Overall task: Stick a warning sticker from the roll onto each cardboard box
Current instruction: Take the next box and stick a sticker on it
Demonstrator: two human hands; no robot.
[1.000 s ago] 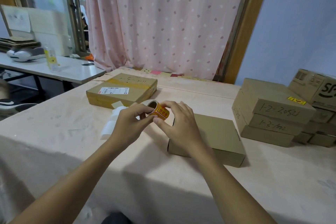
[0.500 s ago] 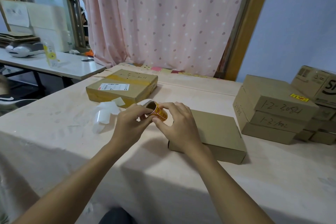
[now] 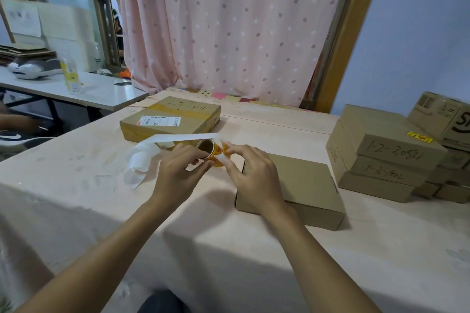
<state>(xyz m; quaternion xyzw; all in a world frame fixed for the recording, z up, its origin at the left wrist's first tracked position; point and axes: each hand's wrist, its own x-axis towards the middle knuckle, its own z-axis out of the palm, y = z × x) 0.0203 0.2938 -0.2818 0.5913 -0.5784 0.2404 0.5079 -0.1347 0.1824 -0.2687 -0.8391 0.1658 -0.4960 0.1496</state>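
Note:
My left hand (image 3: 178, 170) grips a small roll of yellow and red warning stickers (image 3: 212, 152) above the table. My right hand (image 3: 250, 173) pinches the sticker end at the roll's right side. A long white backing strip (image 3: 162, 145) trails from the roll to the left and curls onto the table. A plain flat cardboard box (image 3: 300, 185) lies just right of my hands, partly under my right hand. A taped box with a shipping label (image 3: 170, 118) lies behind the roll. A stack of boxes (image 3: 381, 155) stands at the right, its top one bearing a yellow sticker (image 3: 419, 137).
The pale table (image 3: 76, 185) runs from the near edge to the pink dotted curtain (image 3: 229, 28). More boxes (image 3: 447, 119) stand at the far right. A white side table (image 3: 76, 91) with a bottle stands at the left, and another person's arm shows at the left edge.
The backing strip has been pulled out straight to the left of the roll. Both hands have shifted slightly, and my right fingers now pinch the sticker end.

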